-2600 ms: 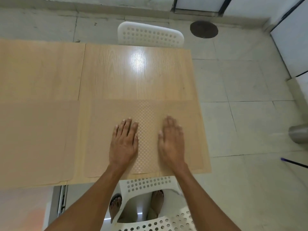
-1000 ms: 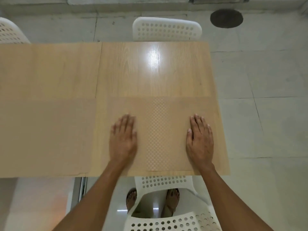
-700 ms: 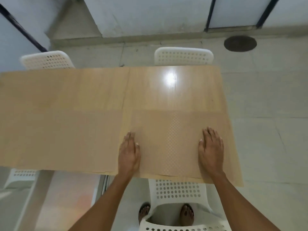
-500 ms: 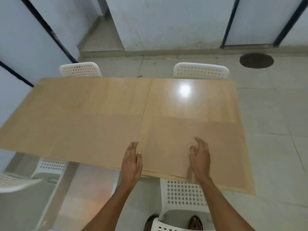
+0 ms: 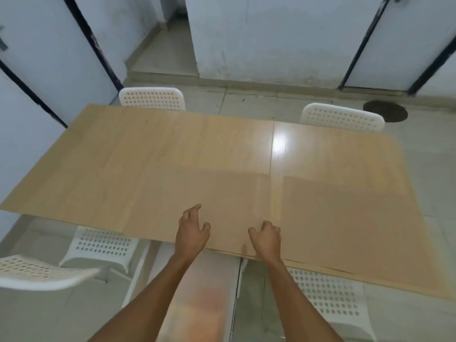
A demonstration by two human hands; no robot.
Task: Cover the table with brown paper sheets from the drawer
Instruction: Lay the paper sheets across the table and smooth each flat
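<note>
A long light-wood table (image 5: pixel 153 149) fills the middle of the view. Two brown paper sheets lie flat along its near half: one (image 5: pixel 345 218) on the right section, one (image 5: pixel 204 193) on the left section. My left hand (image 5: pixel 191 230) hovers over the left sheet near the table's front edge, fingers loosely apart, holding nothing. Just right of it, my right hand (image 5: pixel 266 239) is at the front edge by the gap between the sheets, fingers curled and empty. The drawer is not clearly in view.
White perforated chairs stand around the table: two at the far side (image 5: pixel 151 98) (image 5: pixel 343 117), others at the near side (image 5: pixel 101 245) (image 5: pixel 325 299) (image 5: pixel 37 272). A pale panel (image 5: pixel 197 292) sits under the table edge. White walls and dark door frames stand behind. A dark floor drain (image 5: pixel 385 114) lies far right.
The view has swung left and up, showing the whole table. Both hands lifted off the right sheet and moved left, towards the left sheet's front edge; the right fingers curled.
</note>
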